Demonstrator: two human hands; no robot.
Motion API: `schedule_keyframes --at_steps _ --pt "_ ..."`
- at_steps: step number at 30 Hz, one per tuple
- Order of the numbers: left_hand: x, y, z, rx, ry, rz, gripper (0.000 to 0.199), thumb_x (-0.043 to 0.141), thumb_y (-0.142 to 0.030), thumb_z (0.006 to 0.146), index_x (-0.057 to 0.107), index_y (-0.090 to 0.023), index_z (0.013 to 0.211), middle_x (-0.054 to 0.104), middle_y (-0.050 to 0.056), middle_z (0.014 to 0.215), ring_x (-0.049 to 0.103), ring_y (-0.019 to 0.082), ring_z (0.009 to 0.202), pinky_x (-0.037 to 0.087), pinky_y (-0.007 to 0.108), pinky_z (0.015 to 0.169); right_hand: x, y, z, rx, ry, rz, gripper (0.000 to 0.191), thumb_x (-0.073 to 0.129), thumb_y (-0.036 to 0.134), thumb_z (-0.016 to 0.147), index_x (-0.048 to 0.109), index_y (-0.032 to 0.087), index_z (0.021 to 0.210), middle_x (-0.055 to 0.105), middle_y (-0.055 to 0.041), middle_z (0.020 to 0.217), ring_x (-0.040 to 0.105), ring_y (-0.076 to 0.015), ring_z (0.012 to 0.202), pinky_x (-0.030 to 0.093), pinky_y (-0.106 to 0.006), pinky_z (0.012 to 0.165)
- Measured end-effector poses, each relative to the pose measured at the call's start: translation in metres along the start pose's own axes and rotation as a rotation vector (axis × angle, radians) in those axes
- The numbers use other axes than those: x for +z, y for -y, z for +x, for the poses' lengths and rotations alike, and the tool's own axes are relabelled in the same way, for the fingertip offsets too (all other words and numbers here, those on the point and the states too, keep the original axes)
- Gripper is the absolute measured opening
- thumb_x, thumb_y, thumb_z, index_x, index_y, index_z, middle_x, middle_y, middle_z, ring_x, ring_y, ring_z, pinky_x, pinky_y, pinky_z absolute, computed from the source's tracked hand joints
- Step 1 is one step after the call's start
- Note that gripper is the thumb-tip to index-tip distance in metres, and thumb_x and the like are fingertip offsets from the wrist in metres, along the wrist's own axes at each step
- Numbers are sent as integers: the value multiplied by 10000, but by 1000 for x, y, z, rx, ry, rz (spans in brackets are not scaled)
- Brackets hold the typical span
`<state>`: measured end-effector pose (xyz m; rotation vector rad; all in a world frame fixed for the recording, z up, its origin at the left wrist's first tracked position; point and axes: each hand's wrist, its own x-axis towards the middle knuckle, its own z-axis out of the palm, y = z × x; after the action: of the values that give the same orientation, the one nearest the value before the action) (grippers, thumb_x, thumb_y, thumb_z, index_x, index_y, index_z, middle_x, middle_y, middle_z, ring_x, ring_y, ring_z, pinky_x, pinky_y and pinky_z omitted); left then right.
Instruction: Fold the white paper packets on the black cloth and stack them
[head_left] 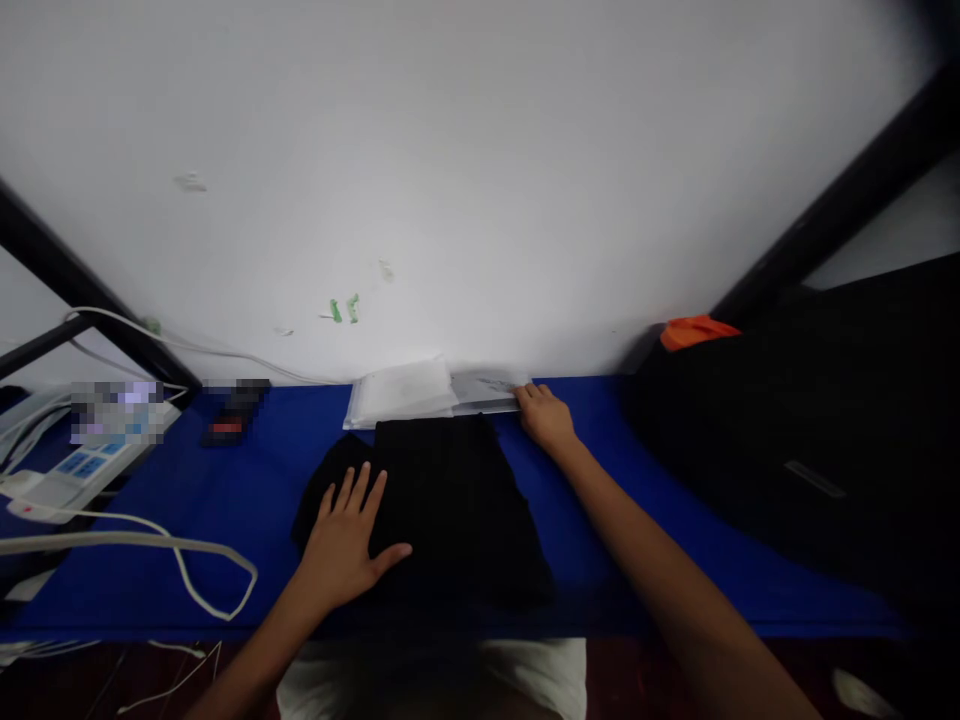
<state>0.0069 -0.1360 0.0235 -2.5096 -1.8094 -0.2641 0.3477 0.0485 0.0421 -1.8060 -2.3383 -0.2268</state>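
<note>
A black cloth [457,510] lies on the blue table surface [600,480] in front of me. My left hand [349,545] rests on its left part with the fingers spread and the palm down. Behind the cloth, against the wall, lie white translucent plastic bags [405,392]. A clear bag [487,388] reaches to the right from them. My right hand [545,415] has its fingers closed on the right edge of this clear bag.
At the left are a white power strip [82,475], looping white cables [217,608] and a dark object with a red patch [229,425]. A large black bag [787,450] with an orange item [697,332] takes up the right side.
</note>
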Motion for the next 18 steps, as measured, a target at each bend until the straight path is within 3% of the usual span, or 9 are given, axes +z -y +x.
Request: schedule_keyframes --at_steps 4,9,13,15,18 --pt "2 -2 -1 3 -11 16 892 456 -718 844 266 -166 1519 283 195 1557 289 410 1416 304 604 1082 -8 -18 -11 126 -44 31 250 483 101 832 598 171 1043 635 -158 1057 525 -291 996 442 -307 656" --pt "2 -1 0 -6 -5 -2 889 456 -724 841 283 -168 1513 297 195 1552 300 408 1412 305 604 1084 -22 -42 -24 270 -124 128 179 486 150 821 602 141 957 655 -144 939 587 -263 846 437 -320 669" --pt "-5 -1 5 -12 -34 -65 892 508 -717 821 319 -157 1488 362 226 1511 353 425 1377 351 620 1047 -36 -35 -34 313 -206 227 158 450 175 820 583 159 903 649 -85 832 601 -222 758 454 -304 670" --pt "-15 -8 10 -34 -143 -124 851 542 -661 840 303 -154 1480 383 231 1490 395 410 1351 400 599 1021 -46 -15 -44 265 -298 287 165 438 196 833 575 175 921 640 -70 848 595 -214 761 470 -309 691" --pt "-32 -25 19 -16 -481 -209 711 613 -465 881 305 -181 1455 404 205 1447 438 349 1318 447 524 1015 -60 31 -66 1 -469 387 181 482 199 838 585 181 986 630 -90 899 592 -238 825 493 -338 727"
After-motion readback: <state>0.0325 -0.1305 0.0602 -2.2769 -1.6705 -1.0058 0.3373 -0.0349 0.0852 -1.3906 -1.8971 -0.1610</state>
